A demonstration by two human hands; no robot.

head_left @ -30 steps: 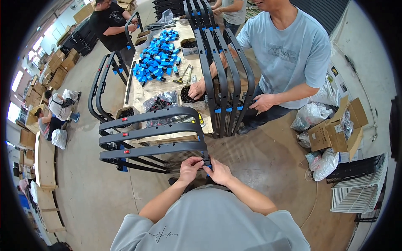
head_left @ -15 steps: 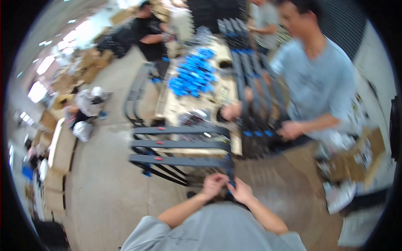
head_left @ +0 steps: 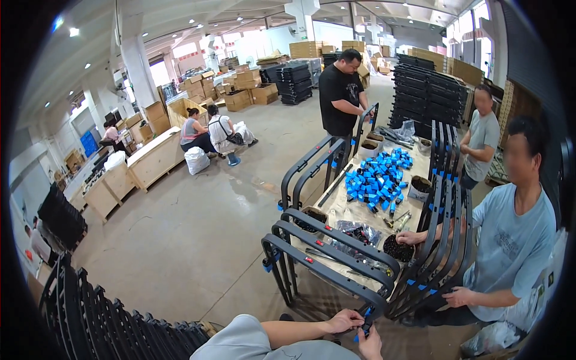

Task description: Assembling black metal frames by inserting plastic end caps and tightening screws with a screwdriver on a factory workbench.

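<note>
Warehouse floor of bare concrete stretches back to stacked cardboard boxes and white pillars, with a long work table (head_left: pixel 342 207) in the foreground. At the bottom edge, the person's left hand (head_left: pixel 344 321) is closed around the end of a black metal frame (head_left: pixel 327 267), fingers curled over the tube. The right hand (head_left: pixel 371 345) sits just beside it, pinching a small blue clip (head_left: pixel 363 326) against the same frame end. Two more black frames (head_left: pixel 336 237) stand upright in a row right behind it, leaning at the table's near end. On the table lies a heap of loose blue plastic parts (head_left: pixel 378 177). Near it, a round black tub (head_left: pixel 398 247) holds small dark pieces, and a co-worker's hand (head_left: pixel 410 237) reaches into it. A second dark tub (head_left: pixel 311 217) sits at the table's left edge, contents too dim to tell. A small white bucket (head_left: pixel 420 187) stands by the blue heap. Across the table, a seated person in a grey shirt (head_left: pixel 510 240) holds another bundle of black frames (head_left: pixel 441 240).
</note>
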